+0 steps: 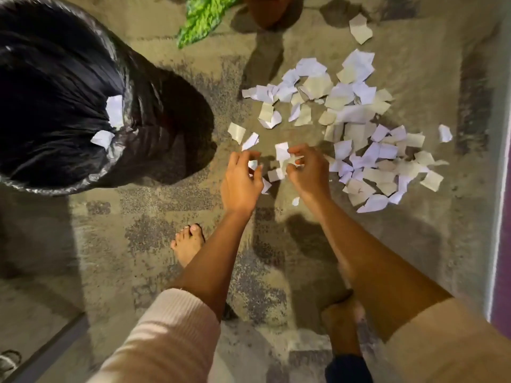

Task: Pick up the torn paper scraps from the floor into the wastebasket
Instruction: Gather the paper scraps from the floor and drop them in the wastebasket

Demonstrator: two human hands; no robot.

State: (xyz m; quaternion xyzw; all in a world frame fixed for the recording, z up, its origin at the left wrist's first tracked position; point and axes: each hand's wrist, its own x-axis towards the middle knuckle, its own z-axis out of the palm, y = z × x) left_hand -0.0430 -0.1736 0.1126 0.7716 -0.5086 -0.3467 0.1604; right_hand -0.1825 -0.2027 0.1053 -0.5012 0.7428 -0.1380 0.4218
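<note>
The torn white paper scraps (pixel 356 125) lie on the mottled grey-brown floor (pixel 154 233) in one loose pile, too many to count; its long axis runs from upper left to lower right in the head view; the pieces lie flat and point every way; no writing can be read on them. Two scraps rest on the inner wall of the round wastebasket lined with a black plastic bag (pixel 55 87), which stands at the left, mouth upward, well apart from the pile. Two scraps lie outside the pile, one above and one to the right. The left hand (pixel 240 183) and the right hand (pixel 307 172) are at the pile's near edge, fingers curled, each pinching a small scrap. Two bare feet stand on the floor.
</note>
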